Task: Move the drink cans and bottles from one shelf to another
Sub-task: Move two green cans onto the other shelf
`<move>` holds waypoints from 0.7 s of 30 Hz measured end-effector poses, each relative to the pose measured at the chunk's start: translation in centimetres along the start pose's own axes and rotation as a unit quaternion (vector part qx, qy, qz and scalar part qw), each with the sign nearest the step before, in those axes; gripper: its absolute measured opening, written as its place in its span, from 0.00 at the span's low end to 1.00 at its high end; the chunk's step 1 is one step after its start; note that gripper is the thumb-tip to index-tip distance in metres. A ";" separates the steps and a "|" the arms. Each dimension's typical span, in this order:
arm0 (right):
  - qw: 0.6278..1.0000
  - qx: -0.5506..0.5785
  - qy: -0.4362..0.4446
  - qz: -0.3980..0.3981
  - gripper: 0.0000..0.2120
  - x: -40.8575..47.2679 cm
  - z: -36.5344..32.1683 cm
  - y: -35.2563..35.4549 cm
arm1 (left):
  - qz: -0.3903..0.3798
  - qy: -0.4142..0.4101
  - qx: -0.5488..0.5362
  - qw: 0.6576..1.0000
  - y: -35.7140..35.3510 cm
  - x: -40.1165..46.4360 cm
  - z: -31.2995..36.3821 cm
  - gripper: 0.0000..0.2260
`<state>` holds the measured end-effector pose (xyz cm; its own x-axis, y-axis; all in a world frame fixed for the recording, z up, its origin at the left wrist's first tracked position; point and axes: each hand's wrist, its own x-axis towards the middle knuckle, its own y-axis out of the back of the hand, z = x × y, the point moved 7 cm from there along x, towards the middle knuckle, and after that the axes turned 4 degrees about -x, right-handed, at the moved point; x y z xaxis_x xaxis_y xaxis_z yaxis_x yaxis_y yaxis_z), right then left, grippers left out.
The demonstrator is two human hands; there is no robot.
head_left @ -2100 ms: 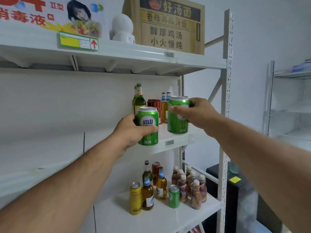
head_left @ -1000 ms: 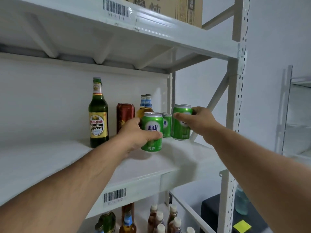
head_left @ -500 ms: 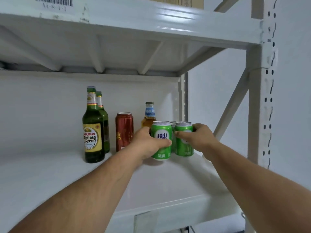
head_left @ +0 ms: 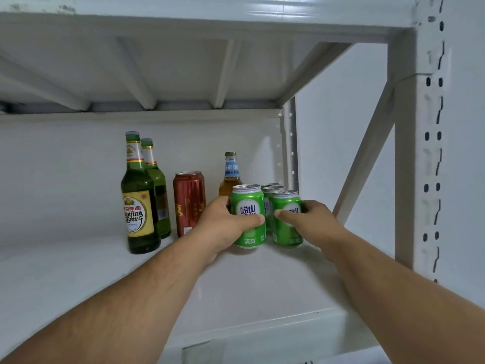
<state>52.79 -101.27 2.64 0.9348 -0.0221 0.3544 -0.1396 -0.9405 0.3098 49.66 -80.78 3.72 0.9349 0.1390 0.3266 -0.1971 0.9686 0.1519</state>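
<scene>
Two green cans stand side by side on the white shelf (head_left: 262,285), toward its right end. My left hand (head_left: 223,224) is wrapped around the left green can (head_left: 248,206). My right hand (head_left: 312,222) grips the right green can (head_left: 286,206). Both cans rest upright with their bases on the shelf. Directly behind them are more green cans (head_left: 270,191), mostly hidden. An amber bottle with a blue neck label (head_left: 231,172) stands behind my left hand.
Two tall green beer bottles (head_left: 137,206) and a red can (head_left: 189,203) stand to the left of the cans. The shelf above (head_left: 183,61) hangs low overhead. A white upright post (head_left: 417,153) and a diagonal brace (head_left: 367,153) bound the right side.
Both hands have carried the green cans up from in front of the shelf edge, pushed them deeper onto the shelf, and set them down beside the other green cans. The camera has moved closer.
</scene>
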 end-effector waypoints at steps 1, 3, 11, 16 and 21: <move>1.000 -0.010 -0.001 -0.004 0.09 -0.1 0.0 0.1 | -0.001 0.002 0.002 1.000 0.1 0.0 -0.2 0.21; 0.999 -0.029 0.002 -0.012 0.07 -0.2 -0.2 0.1 | -0.003 0.003 0.005 1.000 0.2 -0.1 -0.5 0.21; 1.000 -0.024 0.009 -0.014 0.09 -0.2 0.1 -0.2 | 0.001 0.010 0.000 1.000 0.3 -0.8 -0.6 0.20; 0.999 -0.021 0.009 -0.031 0.12 0.1 0.3 -0.5 | 0.002 0.015 -0.008 1.000 0.1 -1.0 -0.7 0.20; 0.999 -0.030 0.009 -0.042 0.15 0.2 0.7 -0.9 | -0.001 0.017 -0.010 1.000 -0.1 -1.0 -0.9 0.21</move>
<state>53.38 -100.70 1.80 0.9379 0.0628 0.3413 -0.0807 -0.9170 0.3905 49.04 -80.79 2.56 0.9447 0.1437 0.2949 -0.1896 0.9728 0.1333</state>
